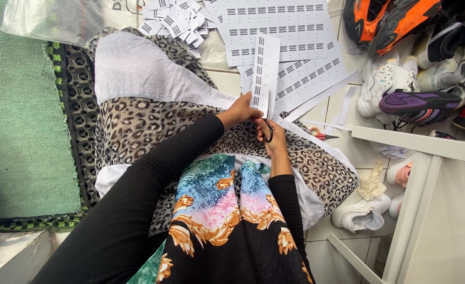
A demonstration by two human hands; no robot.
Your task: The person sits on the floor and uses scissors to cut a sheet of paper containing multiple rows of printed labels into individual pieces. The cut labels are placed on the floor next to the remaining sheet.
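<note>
Black scissors (268,131) half-hidden in right hand (275,141)

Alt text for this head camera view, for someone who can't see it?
A left hand holds a printed paper strip while the right hand cuts it with black-handled scissors, over a leopard-print cloth. Shoes pile nearby.

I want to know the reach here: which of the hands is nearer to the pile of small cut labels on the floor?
Left. The left hand, holding the label strip, lies below the cut labels. The right hand, on the scissors, is lower and farther right.
</note>
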